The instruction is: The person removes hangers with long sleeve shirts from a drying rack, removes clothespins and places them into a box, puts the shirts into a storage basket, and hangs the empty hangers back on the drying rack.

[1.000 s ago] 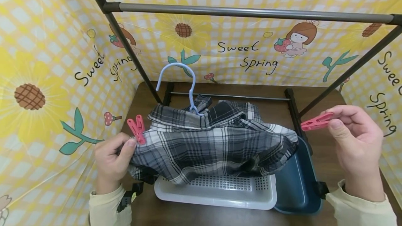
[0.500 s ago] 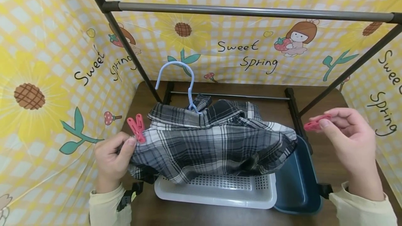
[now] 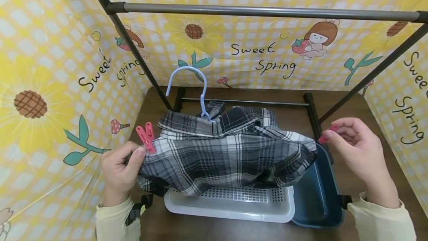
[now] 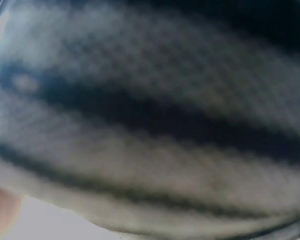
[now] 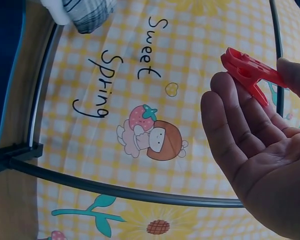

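Observation:
A black, grey and white plaid shirt (image 3: 227, 155) hangs on a light blue hanger (image 3: 187, 68), whose hook sticks up above the collar. My left hand (image 3: 120, 166) pinches the shirt's left shoulder, beside a red clothespin (image 3: 146, 138) clipped there. In my right hand (image 3: 362, 153) a second red clothespin (image 5: 250, 72) is pinched between thumb and fingers, just right of the shirt's other shoulder and apart from it. Blurred shirt cloth (image 4: 150, 120) fills the left wrist view.
A white perforated basket (image 3: 230, 215) stands under the shirt, with a dark blue bin (image 3: 321, 196) to its right. Behind them rises a dark metal rack, its top bar (image 3: 267, 11) spanning the view. Patterned yellow sheeting (image 3: 234, 58) surrounds the brown table (image 3: 234, 231).
My right hand has moved left toward the shirt's right shoulder, and the clothespin in it has turned. The left hand, the shirt and the hanger have hardly moved.

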Action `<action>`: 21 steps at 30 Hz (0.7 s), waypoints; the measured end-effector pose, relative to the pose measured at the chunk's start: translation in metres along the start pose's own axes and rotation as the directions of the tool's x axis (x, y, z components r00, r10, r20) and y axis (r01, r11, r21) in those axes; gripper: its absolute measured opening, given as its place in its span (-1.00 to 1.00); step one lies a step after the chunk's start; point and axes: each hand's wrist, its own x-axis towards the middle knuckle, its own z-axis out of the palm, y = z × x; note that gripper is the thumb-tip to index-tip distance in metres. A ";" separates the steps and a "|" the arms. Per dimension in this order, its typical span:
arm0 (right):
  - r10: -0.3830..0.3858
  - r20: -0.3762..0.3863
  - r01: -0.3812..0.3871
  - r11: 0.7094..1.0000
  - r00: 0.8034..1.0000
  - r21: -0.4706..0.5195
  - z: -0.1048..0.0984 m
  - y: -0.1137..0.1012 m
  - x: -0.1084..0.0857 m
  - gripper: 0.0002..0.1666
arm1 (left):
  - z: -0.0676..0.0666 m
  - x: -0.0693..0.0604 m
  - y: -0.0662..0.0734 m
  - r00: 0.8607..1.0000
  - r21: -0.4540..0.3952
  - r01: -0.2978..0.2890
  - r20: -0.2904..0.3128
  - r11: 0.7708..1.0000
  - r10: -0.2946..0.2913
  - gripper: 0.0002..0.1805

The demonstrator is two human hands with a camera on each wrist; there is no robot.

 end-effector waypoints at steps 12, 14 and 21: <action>0.080 0.106 -0.059 0.980 0.991 -0.188 0.012 0.008 0.004 -0.57 | 0.001 -0.001 0.001 1.000 -0.009 0.007 -0.010 1.000 -0.007 -0.58; 0.086 0.130 -0.058 0.977 0.988 -0.206 0.014 0.010 0.006 -0.55 | 0.001 -0.001 0.001 1.000 -0.016 0.005 -0.009 1.000 -0.005 -0.58; 0.110 0.193 -0.063 0.970 0.975 -0.236 0.022 0.017 0.010 -0.57 | 0.003 0.000 0.001 1.000 -0.033 -0.007 -0.007 0.999 0.006 -0.58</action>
